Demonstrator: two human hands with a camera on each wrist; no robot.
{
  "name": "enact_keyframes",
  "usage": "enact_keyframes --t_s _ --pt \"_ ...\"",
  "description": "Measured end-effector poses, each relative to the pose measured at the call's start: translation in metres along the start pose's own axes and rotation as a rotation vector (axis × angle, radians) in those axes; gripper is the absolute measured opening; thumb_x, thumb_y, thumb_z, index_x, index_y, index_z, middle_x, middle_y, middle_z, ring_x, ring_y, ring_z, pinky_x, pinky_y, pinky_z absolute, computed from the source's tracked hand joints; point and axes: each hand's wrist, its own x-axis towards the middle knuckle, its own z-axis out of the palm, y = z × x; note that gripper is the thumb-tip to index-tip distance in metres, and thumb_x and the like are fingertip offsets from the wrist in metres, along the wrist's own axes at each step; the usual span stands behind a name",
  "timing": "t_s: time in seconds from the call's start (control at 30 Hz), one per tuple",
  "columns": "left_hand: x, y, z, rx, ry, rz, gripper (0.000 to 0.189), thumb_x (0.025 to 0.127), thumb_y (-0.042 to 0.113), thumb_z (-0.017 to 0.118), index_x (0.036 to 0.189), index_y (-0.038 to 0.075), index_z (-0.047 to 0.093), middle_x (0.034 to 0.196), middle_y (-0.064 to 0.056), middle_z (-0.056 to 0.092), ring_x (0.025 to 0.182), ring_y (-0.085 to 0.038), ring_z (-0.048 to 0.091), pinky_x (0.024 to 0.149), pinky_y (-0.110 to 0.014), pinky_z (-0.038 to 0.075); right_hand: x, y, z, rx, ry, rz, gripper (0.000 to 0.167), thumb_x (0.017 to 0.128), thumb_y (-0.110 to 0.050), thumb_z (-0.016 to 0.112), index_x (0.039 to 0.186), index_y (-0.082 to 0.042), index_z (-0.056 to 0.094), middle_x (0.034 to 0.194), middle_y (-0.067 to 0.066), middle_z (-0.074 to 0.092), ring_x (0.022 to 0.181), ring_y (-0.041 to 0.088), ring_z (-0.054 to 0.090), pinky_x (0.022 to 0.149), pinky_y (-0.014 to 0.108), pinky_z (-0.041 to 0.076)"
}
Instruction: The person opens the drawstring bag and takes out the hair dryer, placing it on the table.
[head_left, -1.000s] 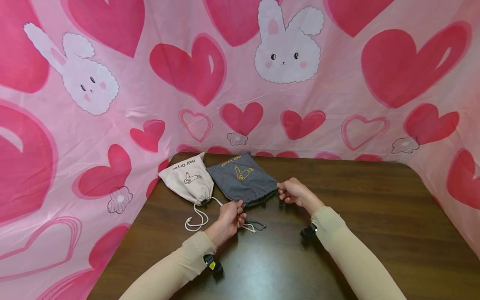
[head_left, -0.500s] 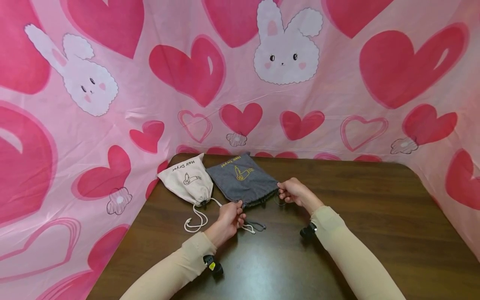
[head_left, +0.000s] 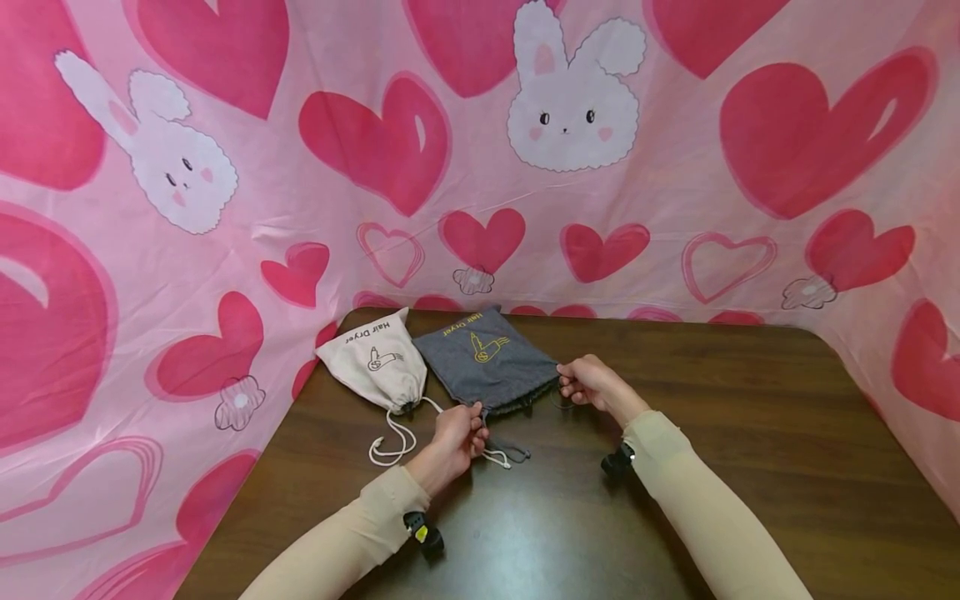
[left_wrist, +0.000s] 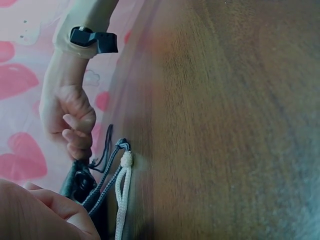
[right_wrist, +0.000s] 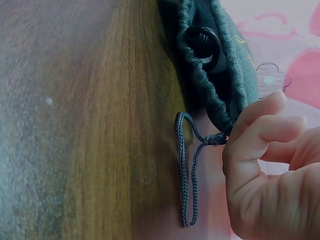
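Gray drawstring bag [head_left: 483, 357] is sitting toward the back left of a brown wood-grain table [head_left: 720, 375], with pink heart-and-bunny drapes [head_left: 675, 167] all around. Its mouth faces front-right, long axis slanting from back-left, and the left hand [head_left: 457, 432] and right hand [head_left: 592, 383] each pinch a mouth corner.

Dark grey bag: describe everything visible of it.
The dark grey bag looks like cloth, with yellow "Hair Dryer" lettering and a dryer drawing. It lies on the table beside the cream bag, its gathered mouth partly open, a black coil inside. Grey cord loops trail at both mouth corners, which the left hand and right hand pinch.
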Motion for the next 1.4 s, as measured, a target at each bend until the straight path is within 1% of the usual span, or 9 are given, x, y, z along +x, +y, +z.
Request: enact_keyframes --t_s 0.53,0.77,0.9,0.97,1.0,1.07,1.17,1.27,1.4 --pt "-0.001 -0.001 -0.001 0.024 0.005 0.003 0.025 0.109 0.011 0.054 0.085 0.009 0.050 0.060 0.005 0.039 0.050 -0.008 0.050 0.045 -0.014 0.034 0.003 0.001 -0.004 0.029 0.002 0.008 0.025 0.110 -0.009 0.047 0.087 -0.001 0.053 0.067 0.001 0.051 0.053 0.008 0.052 0.047 0.017 0.039" --pt "0.000 -0.002 0.008 0.029 0.005 0.002 0.026 0.108 0.016 0.056 0.086 0.009 0.045 0.061 0.004 0.040 0.047 -0.009 0.052 0.042 -0.016 0.036 0.002 0.003 -0.006 -0.056 -0.010 0.009 0.027 0.111 -0.015 0.050 0.086 -0.004 0.052 0.068 0.000 0.052 0.054 0.008 0.055 0.046 0.018 0.039" --pt "-0.003 -0.002 0.013 0.029 0.021 0.015 0.021 0.104 0.016 0.057 0.088 0.008 0.047 0.060 0.004 0.041 0.044 -0.009 0.052 0.040 -0.017 0.035 0.001 0.005 -0.006 -0.090 -0.033 0.016 0.017 0.107 -0.013 0.051 0.096 -0.001 0.053 0.073 0.002 0.053 0.057 0.008 0.056 0.046 0.018 0.039" --pt "-0.004 -0.003 0.015 0.037 0.024 0.027 0.014 0.098 0.011 0.058 0.092 0.006 0.047 0.060 0.004 0.041 0.043 -0.010 0.051 0.039 -0.017 0.034 0.000 0.005 -0.006 -0.094 -0.036 0.012 0.011 0.103 -0.009 0.054 0.106 0.002 0.053 0.075 0.002 0.054 0.059 0.008 0.057 0.046 0.018 0.039" --pt "-0.005 -0.004 0.016 0.040 0.025 0.031 0.013 0.094 0.007 0.058 0.096 0.005 0.046 0.060 0.004 0.042 0.042 -0.010 0.051 0.038 -0.017 0.034 0.000 0.006 -0.006 -0.097 -0.040 0.010 0.016 0.102 -0.007 0.055 0.113 0.004 0.051 0.077 0.002 0.055 0.059 0.008 0.057 0.047 0.017 0.040" --pt "-0.005 -0.007 0.017 0.050 0.024 0.038 0.027 0.087 0.001 0.058 0.109 0.002 0.042 0.060 0.003 0.043 0.042 -0.009 0.050 0.038 -0.017 0.034 -0.001 0.006 -0.006 -0.097 -0.044 0.008 0.032 0.100 -0.005 0.057 0.128 0.007 0.047 0.078 0.002 0.057 0.059 0.007 0.058 0.047 0.017 0.040" --pt "-0.003 -0.010 0.018 0.071 0.025 0.041 0.052 0.086 -0.004 0.064 0.128 0.001 0.034 0.063 0.000 0.046 0.043 -0.007 0.048 0.038 -0.016 0.035 -0.001 0.008 -0.006 -0.101 -0.054 0.002 0.056 0.099 -0.004 0.062 0.146 0.009 0.035 0.078 0.002 0.058 0.057 0.006 0.057 0.048 0.017 0.041" --pt "-0.001 -0.011 0.019 0.091 0.023 0.040 0.052 0.089 -0.005 0.071 0.128 0.001 0.038 0.066 -0.001 0.046 0.045 -0.005 0.042 0.039 -0.015 0.033 0.000 0.009 -0.004 -0.107 -0.053 -0.004 0.060 0.098 -0.004 0.064 0.147 0.008 0.031 0.074 0.001 0.057 0.054 0.006 0.052 0.047 0.017 0.041" --pt "0.000 -0.012 0.021 0.096 0.029 0.041 0.038 0.092 -0.001 0.076 0.114 0.005 0.045 0.072 -0.002 0.043 0.048 -0.006 0.037 0.040 -0.015 0.030 0.002 0.011 -0.001 -0.111 -0.042 -0.016 0.043 0.099 -0.004 0.065 0.132 0.003 0.038 0.072 0.001 0.056 0.050 0.005 0.046 0.045 0.017 0.040"
